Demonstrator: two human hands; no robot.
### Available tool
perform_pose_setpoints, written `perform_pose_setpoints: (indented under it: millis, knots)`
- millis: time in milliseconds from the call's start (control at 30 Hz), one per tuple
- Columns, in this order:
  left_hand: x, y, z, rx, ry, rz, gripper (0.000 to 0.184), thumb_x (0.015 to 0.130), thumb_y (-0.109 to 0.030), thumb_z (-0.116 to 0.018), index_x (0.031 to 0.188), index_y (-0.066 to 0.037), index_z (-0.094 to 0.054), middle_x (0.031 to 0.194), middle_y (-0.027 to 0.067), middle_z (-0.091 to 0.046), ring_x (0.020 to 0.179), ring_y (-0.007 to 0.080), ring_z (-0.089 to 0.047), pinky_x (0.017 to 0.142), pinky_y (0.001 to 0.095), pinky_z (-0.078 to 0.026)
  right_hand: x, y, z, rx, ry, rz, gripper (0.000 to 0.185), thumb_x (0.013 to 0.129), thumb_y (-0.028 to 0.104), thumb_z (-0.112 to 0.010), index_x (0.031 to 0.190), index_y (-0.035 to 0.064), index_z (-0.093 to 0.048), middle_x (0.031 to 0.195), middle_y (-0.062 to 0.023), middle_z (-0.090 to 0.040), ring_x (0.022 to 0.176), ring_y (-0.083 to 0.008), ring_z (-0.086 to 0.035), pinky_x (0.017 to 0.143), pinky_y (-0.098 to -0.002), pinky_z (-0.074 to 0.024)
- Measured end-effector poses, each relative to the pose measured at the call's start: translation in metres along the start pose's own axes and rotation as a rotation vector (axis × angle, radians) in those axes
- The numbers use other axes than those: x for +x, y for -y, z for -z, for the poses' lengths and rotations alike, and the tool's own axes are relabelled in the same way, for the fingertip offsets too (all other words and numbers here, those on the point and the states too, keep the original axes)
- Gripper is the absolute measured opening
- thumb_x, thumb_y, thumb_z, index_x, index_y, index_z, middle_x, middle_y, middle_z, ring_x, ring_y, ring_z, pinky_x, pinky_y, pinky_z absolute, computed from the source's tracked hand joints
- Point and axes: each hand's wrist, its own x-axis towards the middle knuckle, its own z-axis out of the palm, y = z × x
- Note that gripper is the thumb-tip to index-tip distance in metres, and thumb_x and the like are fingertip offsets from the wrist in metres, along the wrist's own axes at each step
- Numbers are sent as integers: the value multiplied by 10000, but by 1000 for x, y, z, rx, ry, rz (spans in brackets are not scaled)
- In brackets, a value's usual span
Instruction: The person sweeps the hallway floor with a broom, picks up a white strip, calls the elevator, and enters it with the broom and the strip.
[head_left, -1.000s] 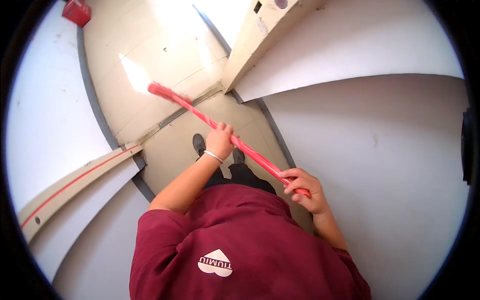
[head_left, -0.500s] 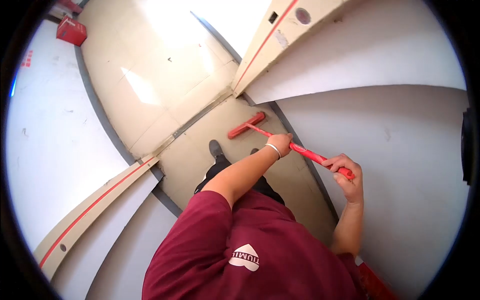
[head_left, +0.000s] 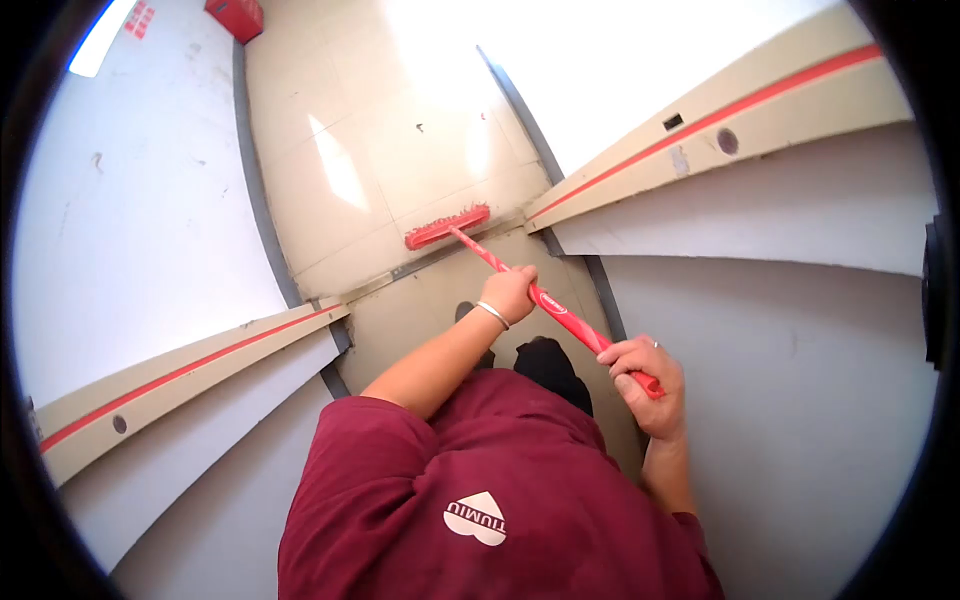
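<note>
A red broom [head_left: 568, 318] slants across the middle of the view, its bristled head lying on the tiled floor just past the door sill. My left hand [head_left: 509, 295], with a white band at the wrist, is wrapped round the handle partway down. Close to the handle's top end, my right hand [head_left: 647, 384] grips it, a ring on one finger. The broom head is at the far side of the metal sill strip [head_left: 420, 262]. Below my hands, one dark shoe [head_left: 464, 311] shows partly, beside my dark trousers.
Cream door frames with red stripes stand left [head_left: 190, 368] and right [head_left: 700, 135] of the opening. A red box [head_left: 236, 18] sits by the far left wall. Small dark debris [head_left: 420, 128] lies on the floor ahead. Grey wall panels [head_left: 780, 370] flank me closely.
The broom head has moved forward and left, from the near side of the sill onto the floor beyond. Both hands shifted left with the handle, and the view has turned.
</note>
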Motion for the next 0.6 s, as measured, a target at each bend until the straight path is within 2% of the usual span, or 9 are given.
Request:
perform_pose_setpoints:
  millis: [67, 100, 133, 167, 200, 300, 367, 433, 600]
  knots:
    - [-8, 16, 14, -131, -185, 35, 177, 720, -219, -596, 814, -91, -518, 821, 132, -559, 735, 340, -558, 628, 429, -449, 25, 13, -13, 99, -22, -8, 78, 724, 85, -581, 742, 16, -549, 855, -100, -611, 722, -168, -531, 678, -285, -414]
    - [-14, 25, 21, -135, -195, 46, 177, 720, -219, -596, 814, -91, -518, 821, 132, -559, 735, 340, -558, 628, 429, -449, 37, 21, -21, 202, -62, -38, 127, 754, 123, -600, 750, 6, -551, 862, -109, -608, 761, -161, -542, 703, -281, -421]
    - [-19, 33, 26, -166, -351, 46, 173, 704, -195, -618, 800, -90, -521, 821, 123, -558, 758, 327, -550, 646, 415, -443, 51, 23, -25, 268, -14, -33, 174, 791, 152, -612, 806, -9, -549, 886, -113, -605, 821, -142, -542, 736, -263, -428]
    - [-22, 41, 32, -198, -510, 46, 173, 687, -171, -640, 787, -89, -525, 821, 114, -558, 781, 314, -541, 664, 402, -437, 65, 26, -32, 266, 4, -27, 174, 791, 152, -612, 806, -9, -549, 886, -113, -605, 821, -142, -542, 736, -263, -428]
    - [-24, 51, 42, -185, -544, 105, 185, 661, -126, -635, 805, -89, -525, 830, 108, -553, 817, 303, -524, 697, 385, -430, 81, 30, -43, 330, -12, -90, 154, 792, 123, -611, 831, -9, -543, 889, -105, -606, 801, -130, -543, 721, -246, -431]
    - [-22, 86, 65, -110, -660, 181, 194, 673, -138, -634, 822, -85, -523, 831, 116, -554, 820, 311, -528, 701, 376, -431, 134, 31, -73, 359, 2, -175, 142, 793, 79, -608, 875, -10, -533, 885, -86, -606, 753, -106, -542, 687, -218, -438]
    - [-10, 111, 75, -85, -686, 234, 184, 696, -146, -624, 826, -74, -515, 839, 126, -556, 817, 326, -529, 696, 386, -436, 173, 24, -94, 331, 14, -226, 146, 797, 87, -611, 882, -8, -537, 816, -54, -599, 669, -75, -539, 621, -202, -447]
    - [8, 136, 87, -166, -612, 411, 174, 724, -165, -616, 812, -61, -506, 853, 143, -557, 798, 343, -531, 686, 402, -440, 209, 13, -115, 298, -29, -253, 146, 798, 101, -611, 867, -6, -541, 749, -42, -587, 620, -75, -543, 577, -211, -452]
    - [92, 181, 97, -272, -572, 431, 220, 737, -220, -624, 809, -54, -498, 830, 170, -559, 793, 356, -543, 676, 415, -454, 281, -2, -131, 213, -77, -208, 144, 803, 112, -604, 846, -9, -537, 688, -46, -575, 570, -90, -547, 523, -214, -447]
